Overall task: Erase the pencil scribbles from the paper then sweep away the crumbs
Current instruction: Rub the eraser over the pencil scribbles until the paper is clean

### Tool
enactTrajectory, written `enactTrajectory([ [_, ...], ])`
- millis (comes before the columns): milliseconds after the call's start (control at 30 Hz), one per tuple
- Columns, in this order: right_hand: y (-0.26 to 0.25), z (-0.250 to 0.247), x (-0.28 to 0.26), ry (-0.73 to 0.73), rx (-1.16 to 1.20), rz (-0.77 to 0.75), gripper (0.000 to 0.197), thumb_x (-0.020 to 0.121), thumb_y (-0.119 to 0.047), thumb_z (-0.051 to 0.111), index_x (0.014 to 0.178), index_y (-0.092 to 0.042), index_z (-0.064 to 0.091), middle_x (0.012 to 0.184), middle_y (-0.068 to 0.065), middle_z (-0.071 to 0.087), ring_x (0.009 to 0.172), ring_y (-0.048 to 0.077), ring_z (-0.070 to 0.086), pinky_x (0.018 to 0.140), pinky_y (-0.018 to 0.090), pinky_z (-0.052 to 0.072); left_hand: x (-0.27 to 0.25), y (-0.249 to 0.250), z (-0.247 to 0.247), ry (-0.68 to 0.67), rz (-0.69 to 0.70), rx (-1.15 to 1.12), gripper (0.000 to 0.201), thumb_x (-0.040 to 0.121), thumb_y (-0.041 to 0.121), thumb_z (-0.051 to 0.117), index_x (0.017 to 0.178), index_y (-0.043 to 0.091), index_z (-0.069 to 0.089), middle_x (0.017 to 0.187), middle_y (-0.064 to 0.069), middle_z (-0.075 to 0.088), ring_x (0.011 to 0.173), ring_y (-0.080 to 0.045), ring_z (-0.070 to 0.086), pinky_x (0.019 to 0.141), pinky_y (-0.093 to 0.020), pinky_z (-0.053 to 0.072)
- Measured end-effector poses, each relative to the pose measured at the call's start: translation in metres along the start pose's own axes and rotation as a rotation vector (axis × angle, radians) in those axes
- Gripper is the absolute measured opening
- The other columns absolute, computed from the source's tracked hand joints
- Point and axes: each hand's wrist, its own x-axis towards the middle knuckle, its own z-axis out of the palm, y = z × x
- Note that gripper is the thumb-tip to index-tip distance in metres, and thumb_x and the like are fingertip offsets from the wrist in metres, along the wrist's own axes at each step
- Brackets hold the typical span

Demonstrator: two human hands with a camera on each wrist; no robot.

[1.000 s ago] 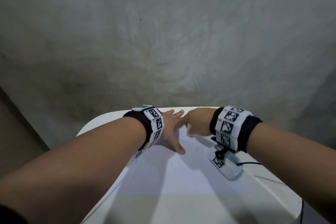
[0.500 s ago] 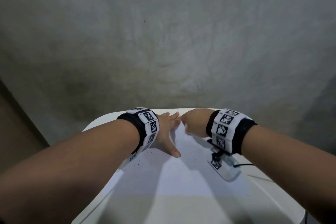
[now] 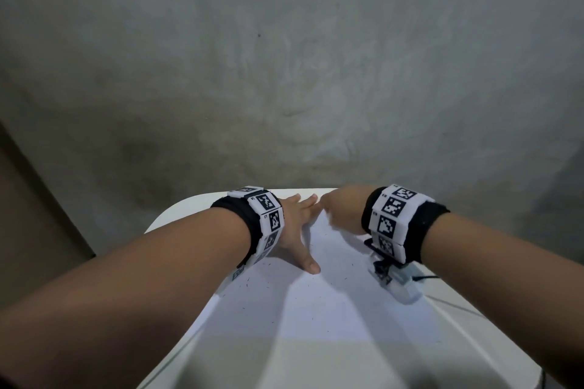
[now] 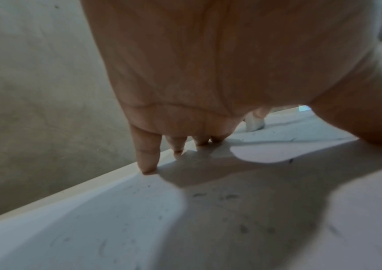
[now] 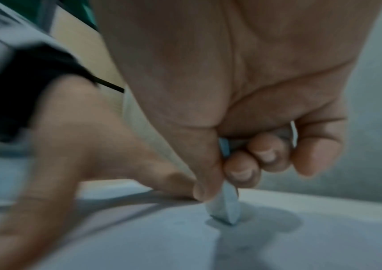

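Note:
A white sheet of paper point(image 3: 319, 303) lies on a white table point(image 3: 177, 215). My left hand point(image 3: 295, 230) lies flat on the paper's far left part, fingers spread and straight, thumb point(image 3: 311, 267) pointing toward me. My right hand point(image 3: 343, 211) is curled beside it and pinches a white eraser point(image 5: 226, 208) between thumb and fingers, its tip pressed onto the paper point(image 5: 139, 237). Small dark crumbs point(image 3: 249, 281) speckle the sheet near my left wrist and between the hands. In the left wrist view the fingertips point(image 4: 148, 168) touch the paper point(image 4: 208, 219) at the table's far edge.
A grey plastered wall point(image 3: 284, 73) rises right behind the table's far edge. The right wrist camera mount point(image 3: 395, 281) hangs just above the paper, with a thin black cable point(image 3: 426, 277) beside it. A brown surface point(image 3: 28, 215) stands at the far left.
The view has shifted slightly. My right hand with the eraser has shifted a little to and fro near the left fingertips; the left hand stays pressed on the paper.

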Motion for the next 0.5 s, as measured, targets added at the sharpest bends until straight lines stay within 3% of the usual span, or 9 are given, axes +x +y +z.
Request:
enactTrajectory([
  [67, 0.003, 0.001, 0.002, 0.024, 0.024, -0.011, 0.017, 0.092, -0.02, 0.055, 0.107, -0.012, 0.06, 0.116, 0.005, 0.066, 0.092, 0.023, 0.059, 0.073, 0.027, 0.041, 0.0, 0.0, 0.0, -0.002, -0.005, 0.014, 0.124, 0.07, 0.076, 0.062, 0.15, 0.03, -0.022, 0.159, 0.01, -0.022, 0.149, -0.02, -0.012, 0.119, -0.051, 0.006],
  [167, 0.011, -0.003, 0.002, 0.062, 0.039, 0.085, 0.027, 0.091, -0.021, 0.056, 0.114, -0.008, 0.062, 0.112, 0.004, 0.067, 0.1, 0.026, 0.064, 0.075, 0.03, 0.045, 0.001, 0.0, 0.001, -0.004, -0.02, 0.035, 0.124, 0.069, 0.078, 0.059, 0.15, 0.028, -0.02, 0.158, 0.012, -0.023, 0.149, -0.019, -0.012, 0.119, -0.051, 0.007],
  [300, -0.01, -0.003, 0.0, 0.024, 0.069, -0.043, 0.031, 0.092, -0.018, 0.057, 0.122, -0.011, 0.059, 0.116, 0.007, 0.065, 0.105, 0.028, 0.062, 0.084, 0.031, 0.047, 0.002, 0.001, -0.001, 0.019, 0.0, -0.01, 0.123, 0.068, 0.074, 0.065, 0.151, 0.032, -0.014, 0.162, 0.01, -0.008, 0.149, -0.021, -0.007, 0.118, -0.054, 0.011],
  [433, 0.003, -0.008, 0.006, 0.084, 0.077, 0.074, 0.023, 0.086, -0.024, 0.061, 0.104, -0.011, 0.066, 0.106, 0.006, 0.071, 0.094, 0.027, 0.067, 0.084, 0.034, 0.055, 0.001, 0.0, 0.0, -0.015, -0.014, 0.035, 0.126, 0.068, 0.08, 0.06, 0.15, 0.028, -0.02, 0.159, 0.011, -0.021, 0.149, -0.022, -0.01, 0.119, -0.053, 0.008],
  [500, -0.006, -0.007, 0.004, 0.059, 0.046, -0.02, 0.025, 0.089, -0.021, 0.059, 0.113, -0.013, 0.063, 0.11, 0.005, 0.069, 0.098, 0.027, 0.065, 0.085, 0.033, 0.053, -0.002, 0.003, -0.003, -0.002, -0.018, 0.009, 0.121, 0.07, 0.075, 0.063, 0.152, 0.029, -0.014, 0.16, 0.012, -0.015, 0.149, -0.022, -0.005, 0.118, -0.05, 0.01],
])
